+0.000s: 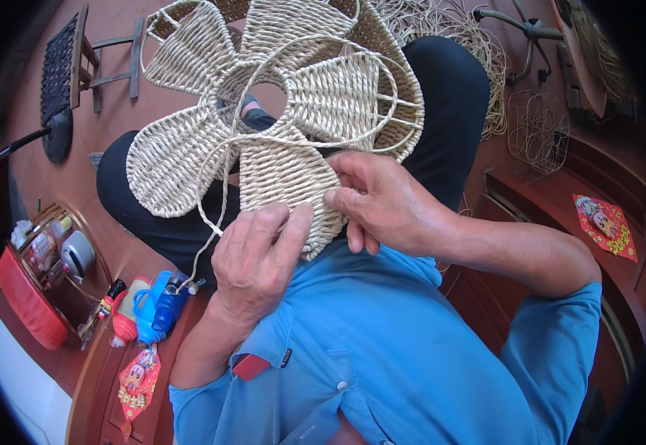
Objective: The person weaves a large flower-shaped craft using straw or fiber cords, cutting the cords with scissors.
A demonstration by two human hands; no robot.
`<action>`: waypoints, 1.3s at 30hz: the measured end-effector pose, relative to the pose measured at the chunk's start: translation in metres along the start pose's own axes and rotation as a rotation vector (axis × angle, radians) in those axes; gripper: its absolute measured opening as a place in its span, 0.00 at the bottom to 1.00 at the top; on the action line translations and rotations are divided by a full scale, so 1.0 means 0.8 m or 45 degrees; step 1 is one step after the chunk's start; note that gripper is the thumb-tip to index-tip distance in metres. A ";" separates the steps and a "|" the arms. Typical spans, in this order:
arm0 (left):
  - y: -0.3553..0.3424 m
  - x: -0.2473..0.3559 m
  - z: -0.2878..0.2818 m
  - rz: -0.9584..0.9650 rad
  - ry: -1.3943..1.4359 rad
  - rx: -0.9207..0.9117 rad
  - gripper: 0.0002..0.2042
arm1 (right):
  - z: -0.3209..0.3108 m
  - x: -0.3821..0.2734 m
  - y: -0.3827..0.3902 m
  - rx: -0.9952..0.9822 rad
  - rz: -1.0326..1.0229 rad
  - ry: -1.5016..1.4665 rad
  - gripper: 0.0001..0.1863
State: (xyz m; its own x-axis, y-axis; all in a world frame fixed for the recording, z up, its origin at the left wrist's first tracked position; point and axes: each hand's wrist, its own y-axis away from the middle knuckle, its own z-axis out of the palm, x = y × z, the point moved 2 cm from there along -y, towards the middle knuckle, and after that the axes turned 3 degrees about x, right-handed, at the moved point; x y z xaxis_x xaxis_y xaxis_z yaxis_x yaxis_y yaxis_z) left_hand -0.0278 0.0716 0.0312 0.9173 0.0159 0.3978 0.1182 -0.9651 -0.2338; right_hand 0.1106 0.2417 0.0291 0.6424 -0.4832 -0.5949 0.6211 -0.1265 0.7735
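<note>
"Where's the woven flower shape (330, 96)?"
"Upper middle of the frame, its lowest petal (286, 174) near the centre."
"And the 2 hands?"
"The right hand (386, 199) pinches that petal's right edge; the left hand (252, 259) bends its fingers at the lower left, though I cannot tell whether they grip."
"Anything thinner?"
"A pale cord (225, 178), looping across the flower."

The dark-trousered lap (171, 239) carries the woven straw piece (330, 96), reaching from its near edge out between the knees (445, 70).
</note>
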 end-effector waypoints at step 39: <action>-0.028 -0.011 -0.013 -0.101 0.425 0.087 0.26 | -0.005 -0.001 -0.005 -0.086 0.052 0.050 0.18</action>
State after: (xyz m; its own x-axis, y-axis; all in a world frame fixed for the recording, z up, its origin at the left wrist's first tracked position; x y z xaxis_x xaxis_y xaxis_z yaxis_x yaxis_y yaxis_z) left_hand -0.0422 0.0906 0.0427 0.7308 -0.0072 0.6825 0.2193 -0.9444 -0.2448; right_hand 0.1088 0.2460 0.0255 0.6845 -0.4519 -0.5721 0.6216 -0.0481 0.7818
